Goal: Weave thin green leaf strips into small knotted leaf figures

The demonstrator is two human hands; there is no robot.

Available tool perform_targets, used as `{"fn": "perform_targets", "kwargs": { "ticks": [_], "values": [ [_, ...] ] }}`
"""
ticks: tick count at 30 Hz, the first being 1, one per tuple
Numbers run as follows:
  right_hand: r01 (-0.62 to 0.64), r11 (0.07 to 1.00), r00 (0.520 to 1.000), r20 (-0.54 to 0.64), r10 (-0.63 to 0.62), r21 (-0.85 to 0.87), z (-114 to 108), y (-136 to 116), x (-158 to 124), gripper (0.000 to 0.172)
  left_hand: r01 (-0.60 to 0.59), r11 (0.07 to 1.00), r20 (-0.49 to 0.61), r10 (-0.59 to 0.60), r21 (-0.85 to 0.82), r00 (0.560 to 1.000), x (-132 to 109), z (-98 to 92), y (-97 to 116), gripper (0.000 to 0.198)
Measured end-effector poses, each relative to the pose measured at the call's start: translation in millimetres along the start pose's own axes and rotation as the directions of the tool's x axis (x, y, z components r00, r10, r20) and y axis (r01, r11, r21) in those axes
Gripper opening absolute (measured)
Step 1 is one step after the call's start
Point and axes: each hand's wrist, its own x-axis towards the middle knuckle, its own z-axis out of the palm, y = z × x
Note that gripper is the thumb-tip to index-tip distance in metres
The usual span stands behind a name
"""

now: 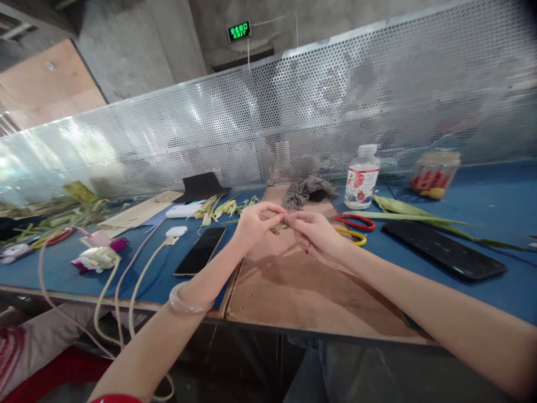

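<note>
Bare forearms reach in from the bottom corners of the frame, a pale bangle [191,300] on the left wrist, and meet at centre. The left hand [255,221] and right hand [315,232] are each pinched shut on one end of a thin green leaf strip [278,226]. The strip's long axis runs nearly level, left to right across the frame, held just above the far part of a brown wooden board [293,291] lying on the blue bench [495,201]. Bare board fills the lower centre, down to its near edge at the bench front. A dark phone [200,251] lies just left of the board's left edge, with white cables [140,274] trailing off the bench front. Red and yellow loops [356,224] sit just right of the right hand. Farther right, a long green leaf [419,217] points toward the right edge, beside a black tablet [444,253]. A perforated metal screen [293,112] closes the far side, behind a water bottle [361,176].
</note>
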Motion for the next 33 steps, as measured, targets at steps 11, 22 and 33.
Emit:
{"fn": "perform_targets", "kwargs": {
  "ticks": [11, 22, 33],
  "values": [
    [0.007, 0.978, 0.997, -0.078, -0.024, -0.206, 0, -3, 0, 0.023, 0.019, 1.0, -0.004, -0.019, 0.006, 1.0, 0, -0.2, 1, 0.021],
    [0.029, 0.858, 0.986, -0.128, -0.11, -0.513, 1, -12, -4, 0.015, 0.032, 0.999, -0.013, -0.032, 0.028, 0.999, 0, -2.0, 0, 0.022],
    [0.129, 0.643, 0.96, -0.067, -0.271, -0.755, -7, -8, -2, 0.014, 0.047, 0.997, 0.04, -0.045, -0.057, 0.998, 0, -1.8, -1, 0.02]
  ]
}}
